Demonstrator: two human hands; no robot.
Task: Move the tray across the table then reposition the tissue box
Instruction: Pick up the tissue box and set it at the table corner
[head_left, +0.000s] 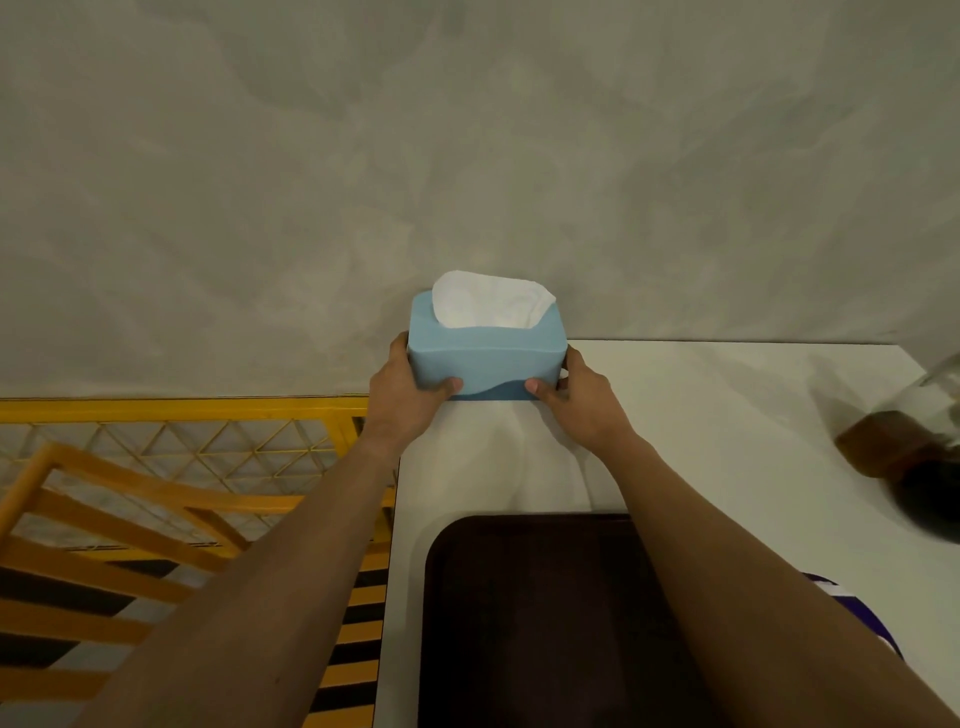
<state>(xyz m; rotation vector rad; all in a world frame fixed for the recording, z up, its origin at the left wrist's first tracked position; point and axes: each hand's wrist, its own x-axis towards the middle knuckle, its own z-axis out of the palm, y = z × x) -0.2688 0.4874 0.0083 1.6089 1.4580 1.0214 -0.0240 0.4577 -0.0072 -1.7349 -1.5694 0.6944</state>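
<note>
We face a grey wall (467, 156) that fills the upper view. Below it runs our white table (727, 426), its far edge against the wall. To the left of the table stands a yellow rail (171, 405) with mesh, and an orange wooden frame (104, 519) lies nearer us. A dark tray (530, 623) sits on the table's near part, between our forearms. At the right edge a blurred jar (904, 441) with brown contents stands on the table. The blue box (485, 358) is at the table's far left corner, close to the wall, a white tissue (491, 301) rising from its top. Our left hand (408, 397) clasps its left end, thumb on the front face. Our right hand (576, 397) clasps the right end likewise. We cannot tell whether the box rests on the table or is lifted.
</note>
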